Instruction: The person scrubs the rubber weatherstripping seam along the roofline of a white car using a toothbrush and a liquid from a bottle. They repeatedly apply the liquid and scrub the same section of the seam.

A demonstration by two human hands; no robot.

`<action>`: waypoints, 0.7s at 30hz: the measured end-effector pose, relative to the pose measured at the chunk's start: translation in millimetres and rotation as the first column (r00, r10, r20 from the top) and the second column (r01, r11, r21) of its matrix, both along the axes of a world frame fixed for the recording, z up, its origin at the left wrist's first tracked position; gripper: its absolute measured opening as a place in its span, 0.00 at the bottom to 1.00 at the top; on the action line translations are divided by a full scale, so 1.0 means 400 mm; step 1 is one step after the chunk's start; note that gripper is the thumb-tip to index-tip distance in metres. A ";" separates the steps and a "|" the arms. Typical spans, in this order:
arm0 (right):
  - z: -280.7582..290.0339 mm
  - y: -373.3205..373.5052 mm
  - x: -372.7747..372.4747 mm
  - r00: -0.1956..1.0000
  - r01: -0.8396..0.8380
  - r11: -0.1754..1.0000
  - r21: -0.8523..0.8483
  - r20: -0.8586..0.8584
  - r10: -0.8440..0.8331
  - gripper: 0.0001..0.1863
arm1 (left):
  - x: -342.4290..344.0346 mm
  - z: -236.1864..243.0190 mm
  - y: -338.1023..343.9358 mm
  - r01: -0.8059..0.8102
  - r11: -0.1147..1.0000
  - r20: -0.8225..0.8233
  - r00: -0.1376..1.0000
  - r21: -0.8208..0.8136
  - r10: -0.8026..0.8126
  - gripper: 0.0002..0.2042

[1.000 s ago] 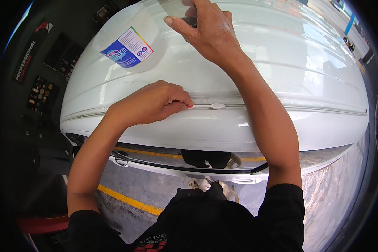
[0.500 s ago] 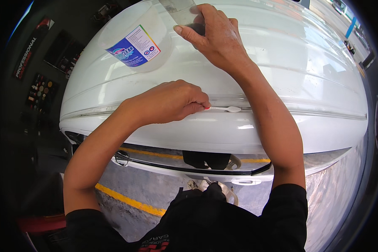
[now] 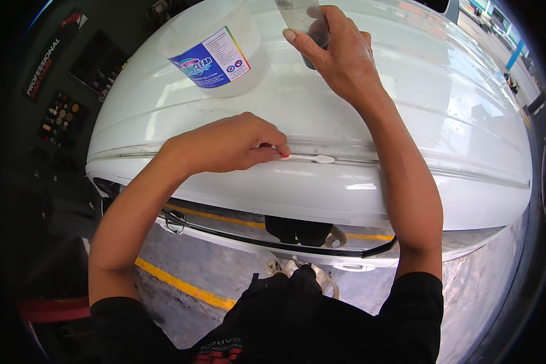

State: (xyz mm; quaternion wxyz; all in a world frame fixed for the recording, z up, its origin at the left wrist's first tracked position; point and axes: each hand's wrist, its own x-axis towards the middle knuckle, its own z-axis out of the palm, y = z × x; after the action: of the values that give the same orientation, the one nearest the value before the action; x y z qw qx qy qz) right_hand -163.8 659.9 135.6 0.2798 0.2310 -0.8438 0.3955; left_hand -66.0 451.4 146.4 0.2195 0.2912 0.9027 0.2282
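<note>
Pinched in my left hand (image 3: 239,142) is a white toothbrush with a red part (image 3: 309,158). Its head lies along the dark groove (image 3: 358,159) that runs across the edge of the white car roof (image 3: 303,115). Farther off, above the roof, my right hand (image 3: 346,57) is wrapped round a clear container (image 3: 300,18) with something dark in its lower part. To its left, a translucent plastic tub (image 3: 249,67) with a blue and white label stands on the roof.
Below the roof edge are the car's side window (image 3: 242,224) and a door handle (image 3: 352,267). A yellow line (image 3: 182,285) crosses the grey floor. Bottles and round items (image 3: 64,112) sit at the dark left side. A blue post (image 3: 515,56) stands far right.
My left hand has slid the toothbrush a little to the left along the groove. My right hand has shifted right with the clear container.
</note>
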 end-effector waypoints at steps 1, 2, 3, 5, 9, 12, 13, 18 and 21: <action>0.004 0.011 0.000 1.000 -0.006 1.000 -0.012 0.024 0.006 0.30 | 0.017 0.009 -0.077 -0.035 0.999 0.018 0.999 -0.012 0.035 0.08; 0.006 0.010 0.000 1.000 -0.016 1.000 -0.025 0.007 0.017 0.30 | 0.031 0.016 -0.129 -0.075 0.997 0.031 0.997 -0.027 0.076 0.09; 0.007 0.002 0.000 1.000 -0.018 0.999 -0.044 -0.011 0.018 0.30 | 0.038 0.014 -0.147 -0.097 0.995 0.038 0.995 -0.009 0.097 0.09; 0.009 0.007 -0.005 0.999 -0.009 0.998 -0.059 -0.031 0.008 0.30 | 0.045 0.006 -0.162 -0.139 0.990 0.052 0.989 0.029 0.137 0.09; 0.002 -0.014 0.007 0.999 -0.031 0.999 -0.014 0.014 0.031 0.29 | 0.003 0.018 0.015 0.065 0.996 -0.083 0.994 -0.066 -0.071 0.08; 0.015 -0.008 0.010 0.998 -0.004 1.000 -0.021 0.066 0.005 0.29 | 0.008 0.036 -0.021 0.003 0.995 -0.011 1.000 -0.096 -0.004 0.08; 0.015 0.004 0.009 0.996 0.019 0.999 -0.027 0.088 -0.016 0.29 | 0.016 0.043 -0.085 -0.011 0.995 -0.018 1.000 -0.101 0.010 0.08; 0.006 -0.010 -0.001 0.999 -0.025 0.989 -0.143 0.022 0.028 0.34 | 0.059 0.036 -0.231 -0.149 0.985 -0.020 0.989 -0.090 0.148 0.08; -0.019 -0.033 -0.003 0.999 -0.036 0.996 -0.087 0.022 0.038 0.38 | 0.028 0.032 -0.053 -0.050 0.996 -0.024 0.999 -0.075 0.048 0.08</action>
State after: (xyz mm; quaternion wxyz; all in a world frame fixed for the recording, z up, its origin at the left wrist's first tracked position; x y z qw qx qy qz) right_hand -165.0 646.5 128.0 0.2722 0.2294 -0.8246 0.4396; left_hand -54.8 430.4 159.1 0.2149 0.2630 0.9199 0.1960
